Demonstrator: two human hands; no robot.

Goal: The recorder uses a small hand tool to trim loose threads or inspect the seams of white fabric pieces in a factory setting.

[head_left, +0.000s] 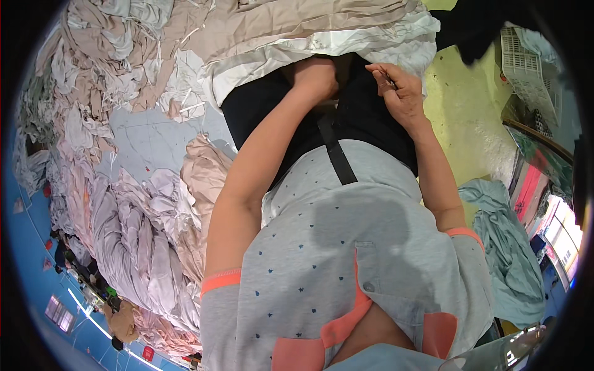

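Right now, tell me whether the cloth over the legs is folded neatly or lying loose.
Lying loose: the beige and white cloth shows uneven creases and a wavy white edge near the left hand.

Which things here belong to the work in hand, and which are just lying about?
Apparently in use:
right hand, pinching a small dark item, too small to identify
left hand, fingertips hidden
beige-and-white cloth over the knees, near both hands

Apparently lying about:
lilac cloth heap, left
teal cloth, right
white plastic crate, upper right
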